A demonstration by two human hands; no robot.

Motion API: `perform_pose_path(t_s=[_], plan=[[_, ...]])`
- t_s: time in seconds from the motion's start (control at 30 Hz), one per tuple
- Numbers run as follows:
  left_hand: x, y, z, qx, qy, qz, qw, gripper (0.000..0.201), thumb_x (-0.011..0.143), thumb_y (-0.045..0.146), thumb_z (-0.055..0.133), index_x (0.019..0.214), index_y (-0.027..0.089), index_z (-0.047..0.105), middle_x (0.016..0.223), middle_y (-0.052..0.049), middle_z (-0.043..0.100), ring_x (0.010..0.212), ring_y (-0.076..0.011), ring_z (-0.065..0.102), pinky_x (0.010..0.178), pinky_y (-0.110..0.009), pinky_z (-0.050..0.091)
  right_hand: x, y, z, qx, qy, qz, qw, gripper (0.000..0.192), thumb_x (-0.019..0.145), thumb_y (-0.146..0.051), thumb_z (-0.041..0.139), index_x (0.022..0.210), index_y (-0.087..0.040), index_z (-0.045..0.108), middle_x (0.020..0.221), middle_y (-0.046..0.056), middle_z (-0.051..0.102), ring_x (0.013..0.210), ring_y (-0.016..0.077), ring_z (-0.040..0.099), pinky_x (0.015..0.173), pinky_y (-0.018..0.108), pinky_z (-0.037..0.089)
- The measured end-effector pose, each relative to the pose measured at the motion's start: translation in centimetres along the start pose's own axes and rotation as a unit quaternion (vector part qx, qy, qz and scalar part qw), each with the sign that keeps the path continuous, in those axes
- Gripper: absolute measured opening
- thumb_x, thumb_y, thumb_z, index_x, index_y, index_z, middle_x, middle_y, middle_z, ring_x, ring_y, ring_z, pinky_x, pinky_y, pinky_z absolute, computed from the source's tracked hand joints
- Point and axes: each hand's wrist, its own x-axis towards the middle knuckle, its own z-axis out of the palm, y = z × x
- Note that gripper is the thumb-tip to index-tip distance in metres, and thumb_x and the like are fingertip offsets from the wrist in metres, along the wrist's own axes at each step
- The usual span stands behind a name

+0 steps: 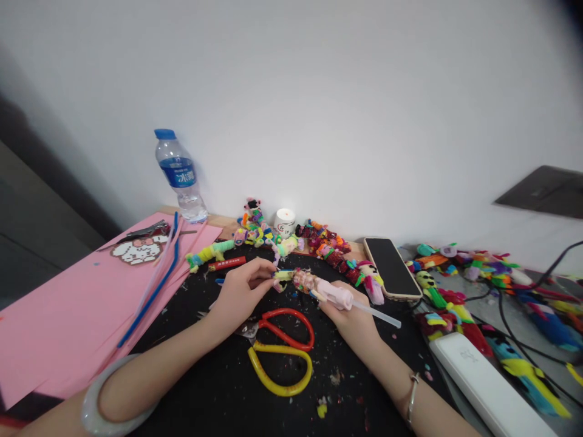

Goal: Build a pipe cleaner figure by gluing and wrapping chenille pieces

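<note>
My right hand (356, 318) is closed around a pale pink glue gun (336, 294), with a translucent glue stick (380, 315) jutting from its back end. Fuzzy brownish-pink bits cover its front part, which points left. My left hand (241, 294) pinches a small yellow-green pipe cleaner piece (283, 275) right by the front of the glue gun. Whether the two touch I cannot tell. Below my hands lie scissors with one red handle (291, 311) and one yellow handle (285, 388); my left wrist partly hides their blades.
Behind my hands are pipe cleaner dolls (334, 255), a white cup (285, 222) and a phone (392, 267). Pink sheets (64, 321) and a water bottle (180, 176) are on the left. More dolls (523, 370), cables and a white power bank (487, 382) lie on the right.
</note>
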Motion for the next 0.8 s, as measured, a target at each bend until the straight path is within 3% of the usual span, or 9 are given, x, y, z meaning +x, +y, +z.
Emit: perform_pose_path(t_s=[0.17,0.47,0.63,0.8], plan=[[0.1,-0.1,0.0,0.012,0.004,-0.001,1.000,0.012,0.077,0.020,0.057,0.088,0.018,0.055,0.084,-0.002,0.067,0.079,-0.0177,0.067,0.079,-0.034,0.054,0.0,0.1,0.0,-0.001,-0.001,0.011,1.000,0.008,0.075,-0.022,0.059,0.070,-0.019,0.053,0.067,0.000,0.060,0.060,0.0156,0.056,0.056,0.025,0.043],[0.3,-0.1,-0.2,-0.014,0.029,-0.005,0.999,0.013,0.075,0.020,0.060,0.086,0.018,0.054,0.081,0.000,0.064,0.080,-0.0173,0.066,0.080,-0.033,0.053,0.3,0.5,-0.3,-0.137,-0.023,-0.007,0.990,0.016,0.081,-0.033,0.057,0.084,-0.019,0.063,0.081,0.004,0.068,0.072,0.0190,0.061,0.065,0.030,0.033],[0.3,0.0,-0.2,-0.023,0.053,0.000,0.998,0.014,0.073,0.019,0.060,0.085,0.018,0.053,0.086,-0.001,0.062,0.085,-0.0175,0.064,0.082,-0.032,0.052,0.1,0.2,-0.5,-0.207,-0.018,0.011,0.978,0.023,0.080,-0.026,0.054,0.102,-0.020,0.058,0.097,0.005,0.066,0.086,0.0229,0.060,0.073,0.035,0.027],[0.0,0.4,0.1,-0.062,0.025,-0.001,0.998,0.015,0.074,0.018,0.059,0.087,0.018,0.052,0.081,0.001,0.063,0.077,-0.0152,0.066,0.077,-0.030,0.053,0.1,-0.6,-0.6,-0.253,-0.027,0.033,0.967,0.035,0.080,-0.021,0.046,0.114,-0.017,0.052,0.105,0.009,0.061,0.095,0.0285,0.054,0.076,0.040,0.028]])
